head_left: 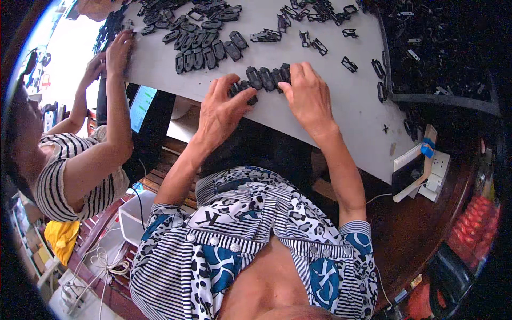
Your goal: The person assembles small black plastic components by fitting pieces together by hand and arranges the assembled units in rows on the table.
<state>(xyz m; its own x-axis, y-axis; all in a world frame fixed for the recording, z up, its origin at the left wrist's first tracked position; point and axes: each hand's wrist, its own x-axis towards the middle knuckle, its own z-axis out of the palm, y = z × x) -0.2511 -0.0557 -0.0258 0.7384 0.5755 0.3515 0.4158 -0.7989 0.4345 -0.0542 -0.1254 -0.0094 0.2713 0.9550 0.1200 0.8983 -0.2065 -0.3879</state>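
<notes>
A short row of small black oblong plastic parts (pixel 261 79) stands side by side near the front edge of the white table. My left hand (pixel 221 109) closes on the left end of this row, thumb and fingers around the end pieces. At the other end, my right hand (pixel 308 98) is closed too, its thumb against the near side and its fingers partly hidden behind the parts. Just beyond my hands lie more of the same parts (pixel 198 57), lined up in rows.
Loose black frame-like pieces (pixel 349 64) are scattered on the table's right. A dark bin (pixel 442 98) full of small parts sits at the far right, above a white power strip (pixel 438 169). To my left, a co-worker's hands (pixel 118 50) handle parts at the table edge.
</notes>
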